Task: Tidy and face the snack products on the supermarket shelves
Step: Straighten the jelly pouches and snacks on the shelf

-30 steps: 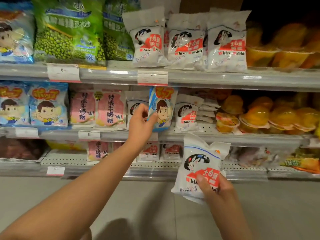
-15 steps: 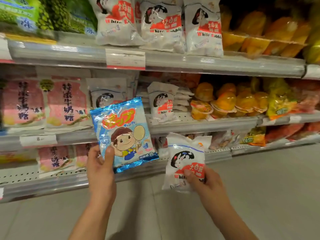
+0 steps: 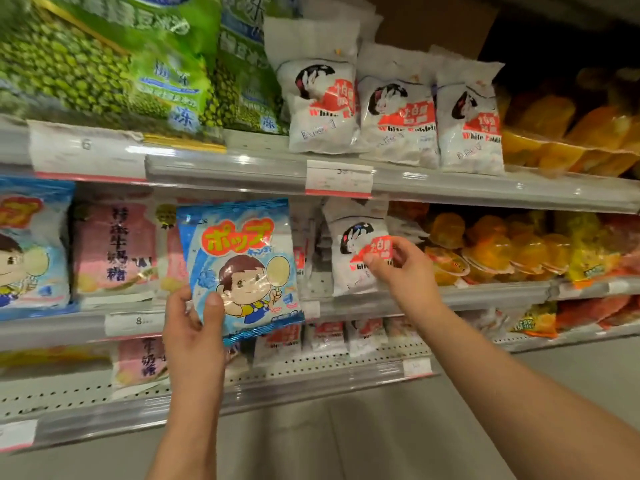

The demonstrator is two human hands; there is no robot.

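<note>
The left hand (image 3: 194,323) grips the blue lollipop bag (image 3: 240,268) by its lower left corner, holding it upright with its printed front facing out, just off the middle shelf (image 3: 485,292). To its right, the right hand (image 3: 401,268) pinches a white rabbit candy bag (image 3: 356,251) standing upright on that shelf. Right of that hand sit orange jelly cups (image 3: 491,251); above both hands stand three more white bags (image 3: 394,112) and green pea bags (image 3: 104,64).

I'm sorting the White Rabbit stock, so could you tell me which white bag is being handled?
The White Rabbit bag on the middle shelf, pinched by the right hand; the three on the top shelf stand untouched.
</note>
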